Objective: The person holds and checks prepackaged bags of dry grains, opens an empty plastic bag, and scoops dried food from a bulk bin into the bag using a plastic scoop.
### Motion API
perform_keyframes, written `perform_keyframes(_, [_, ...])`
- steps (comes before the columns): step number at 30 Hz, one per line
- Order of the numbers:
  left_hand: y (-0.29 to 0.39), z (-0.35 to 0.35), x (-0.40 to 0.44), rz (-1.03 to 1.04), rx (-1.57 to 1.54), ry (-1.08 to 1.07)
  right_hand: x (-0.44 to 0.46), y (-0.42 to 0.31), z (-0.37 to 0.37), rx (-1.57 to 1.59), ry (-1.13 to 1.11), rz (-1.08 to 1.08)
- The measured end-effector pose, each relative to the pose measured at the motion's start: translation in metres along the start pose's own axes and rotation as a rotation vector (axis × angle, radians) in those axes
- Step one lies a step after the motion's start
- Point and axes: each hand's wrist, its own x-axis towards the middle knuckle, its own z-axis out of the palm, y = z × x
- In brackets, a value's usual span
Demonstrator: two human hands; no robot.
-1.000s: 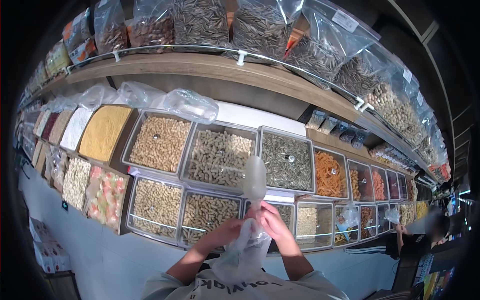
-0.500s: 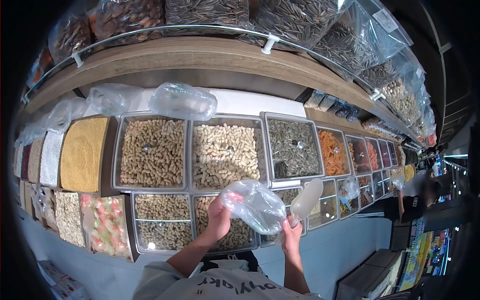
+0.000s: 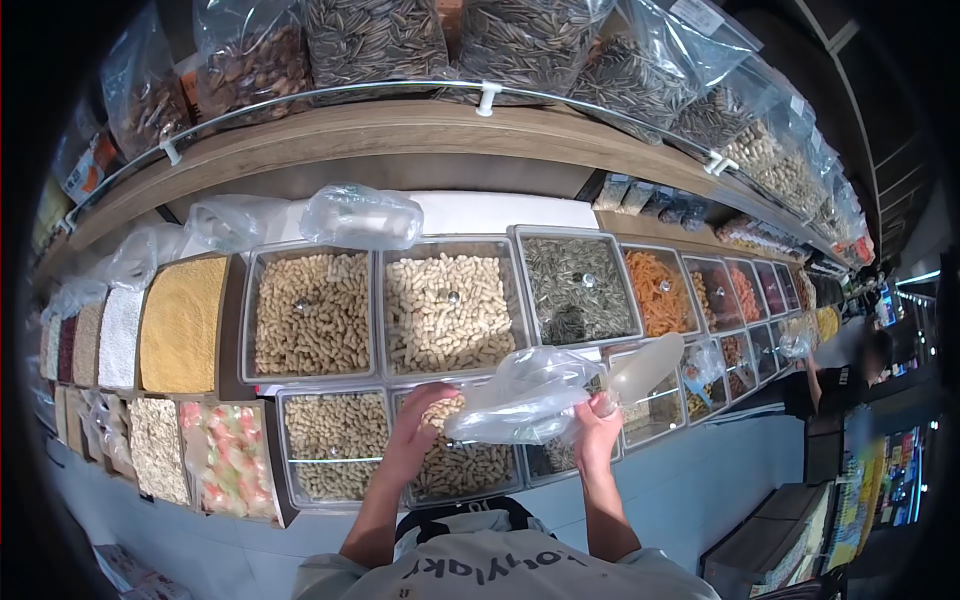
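My right hand [image 3: 597, 432] is closed around the handle of a translucent plastic scoop [image 3: 645, 370]. The scoop's bowl points up and to the right. A clear plastic bag [image 3: 525, 400] stretches from the right fingers toward my left hand [image 3: 408, 435], and its edge is also gripped on the right. My left hand is at the bag's left end, thumb and fingers curved apart, with peanuts showing in the gap. Whether those peanuts lie in the bin behind is hard to tell. Below both hands is the front peanut bin [image 3: 460, 475], partly hidden by them.
Lidded bins of peanuts [image 3: 310, 325], sunflower seeds [image 3: 580, 275] and orange strips [image 3: 660, 285] run rightward. Yellow grain [image 3: 183, 325] and wrapped sweets [image 3: 228, 460] are left. A rolled plastic bag [image 3: 362, 215] lies behind; a wooden shelf [image 3: 350, 125] overhangs. Another person [image 3: 835, 385] stands far right.
My left hand has moved slightly left and down from the bag, and its fingers have spread. The bag has flattened sideways. The scoop and right hand have shifted right and up, and the view has turned slightly.
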Motion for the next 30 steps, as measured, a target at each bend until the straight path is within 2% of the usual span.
perform_keyframes(2, [0.030,0.024,-0.013,0.218,0.580,0.170,-0.003,-0.006,0.008,-0.038,-0.054,-0.056])
perform_keyframes(4, [0.025,0.038,-0.018,0.205,0.696,0.162,-0.008,-0.008,0.012,-0.049,-0.089,-0.055])
perform_keyframes(7, [-0.025,0.038,-0.018,0.219,0.522,0.172,-0.016,-0.015,0.013,-0.078,-0.162,-0.106])
perform_keyframes(8, [-0.029,0.038,-0.018,0.208,0.433,0.240,-0.017,-0.016,0.007,-0.074,-0.163,-0.108])
perform_keyframes(10, [-0.035,0.042,-0.016,0.201,0.345,0.309,-0.016,-0.019,-0.003,-0.259,-0.128,-0.128])
perform_keyframes(12, [-0.031,0.051,-0.008,0.045,-0.022,0.441,-0.017,-0.024,-0.010,-0.202,-0.129,-0.117])
perform_keyframes(13, [-0.030,0.051,-0.004,0.054,-0.017,0.445,-0.016,-0.031,-0.015,-0.256,-0.119,-0.119])
perform_keyframes(14, [-0.029,0.049,0.001,0.158,0.134,0.393,-0.015,-0.040,-0.019,-0.306,-0.109,-0.122])
perform_keyframes(15, [-0.028,0.049,0.006,0.259,0.285,0.338,-0.012,-0.047,-0.026,-0.328,-0.117,-0.027])
perform_keyframes(16, [-0.027,0.051,0.011,0.263,0.292,0.339,-0.005,-0.042,-0.037,-0.321,-0.120,-0.028])
perform_keyframes(18, [-0.019,0.060,0.023,0.199,0.202,0.132,0.010,-0.030,-0.057,0.031,-0.166,0.024])
perform_keyframes(20, [-0.010,0.071,0.040,0.235,0.188,0.131,0.014,-0.042,-0.068,0.088,-0.162,-0.019])
perform_keyframes(22, [-0.003,0.082,0.068,0.275,0.171,0.130,0.013,-0.069,-0.069,0.250,-0.020,-0.125])
perform_keyframes(24, [-0.002,0.090,0.106,0.315,-0.300,0.318,0.018,-0.075,-0.086,0.228,0.034,-0.162])
perform_keyframes(26, [0.011,0.102,0.145,0.375,-0.546,0.426,0.023,-0.075,-0.109,0.194,0.038,-0.125])
perform_keyframes(28, [-0.008,0.088,0.199,0.487,-0.634,0.536,0.017,-0.080,-0.123,0.223,0.066,-0.146])
perform_keyframes(30, [0.016,0.107,0.227,0.565,-0.658,0.524,0.012,-0.074,-0.144,0.213,0.023,-0.144])
